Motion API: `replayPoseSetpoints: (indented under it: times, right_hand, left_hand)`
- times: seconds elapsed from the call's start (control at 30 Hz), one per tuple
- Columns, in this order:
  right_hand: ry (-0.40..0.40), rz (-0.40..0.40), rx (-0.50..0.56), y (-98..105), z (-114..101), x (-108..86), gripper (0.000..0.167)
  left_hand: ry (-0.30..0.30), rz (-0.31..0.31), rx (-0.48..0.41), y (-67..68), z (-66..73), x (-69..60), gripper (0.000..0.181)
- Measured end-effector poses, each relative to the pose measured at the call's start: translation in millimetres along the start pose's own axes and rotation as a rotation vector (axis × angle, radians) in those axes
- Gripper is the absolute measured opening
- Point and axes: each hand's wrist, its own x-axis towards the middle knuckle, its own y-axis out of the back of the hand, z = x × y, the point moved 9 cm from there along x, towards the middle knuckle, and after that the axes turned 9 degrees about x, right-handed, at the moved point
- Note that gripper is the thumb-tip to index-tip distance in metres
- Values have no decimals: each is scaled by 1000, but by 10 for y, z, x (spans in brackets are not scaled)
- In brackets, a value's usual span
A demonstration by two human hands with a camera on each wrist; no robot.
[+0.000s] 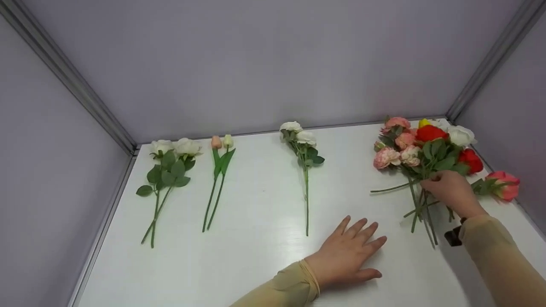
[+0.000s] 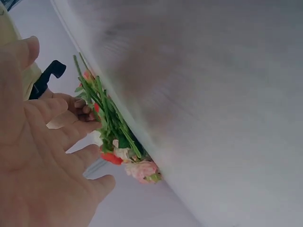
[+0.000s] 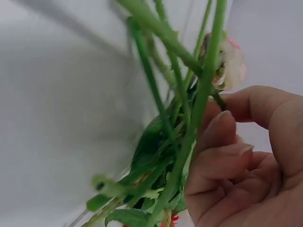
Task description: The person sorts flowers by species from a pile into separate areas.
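Observation:
My right hand [image 1: 453,190] is at the pile of mixed flowers on the right, where its fingers pinch a green stem [image 3: 218,100]. The pile holds pink blooms [image 1: 386,157], a red flower [image 1: 431,133], a white rose [image 1: 461,136] and a bit of yellow, with crossed stems toward the front. Exactly which flower belongs to the pinched stem cannot be told. My left hand [image 1: 347,251] spreads its fingers over the white table [image 1: 256,264], holding nothing. In the left wrist view its palm [image 2: 52,165] shows, with the pile beyond.
Two white roses [image 1: 187,147] with crossed stems lie at the left. Beside them are a peach tulip [image 1: 216,142] and a pale tulip [image 1: 228,141]. A white-flowered stem [image 1: 306,137] lies mid-table. One pink rose [image 1: 505,186] lies by the right edge. Grey walls [image 1: 273,64] enclose the table.

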Motion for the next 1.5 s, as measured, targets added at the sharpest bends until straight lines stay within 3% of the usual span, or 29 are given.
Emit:
replayPoseSetpoints:
  times: [0.2, 0.3, 0.43, 0.53, 0.67, 0.77, 0.87, 1.1, 1.27, 1.5]
  right_hand:
    - [67, 2, 200, -259, -488, -91, 55]
    - [147, -7, 323, -497, -795, -136, 48]
    - [233, -45, 503, -877, -1180, -196, 42]
    - [280, -77, 632, -1117, -1397, -252, 42]
    - [358, -118, 817, -1311, -1594, -340, 37]
    - [389, -138, 909, -1401, -1645, -384, 33]
    - [372, -144, 946, -1469, -1625, -406, 31]
    - [345, -119, 985, -1499, -1618, -426, 32]
    - [323, -79, 948, -1510, -1616, -391, 38]
    - [280, -45, 952, -1539, -1571, -311, 27]
  left_hand:
    - [142, 76, -385, 96, -442, -58, 58]
    - [262, 80, -698, 83, -705, -135, 51]
    - [393, 64, -1131, -38, -968, -285, 44]
    - [402, 60, -1351, -117, -1063, -382, 39]
    - [395, 103, -1536, -168, -1125, -474, 33]
    - [421, 133, -1594, -201, -1148, -519, 30]
    - [457, 137, -1604, -247, -1156, -547, 23]
    - [491, 171, -1435, -236, -1225, -573, 11]
    - [478, 170, -1399, -212, -1238, -561, 13]
    - [481, 171, -1385, -253, -1267, -531, 12]
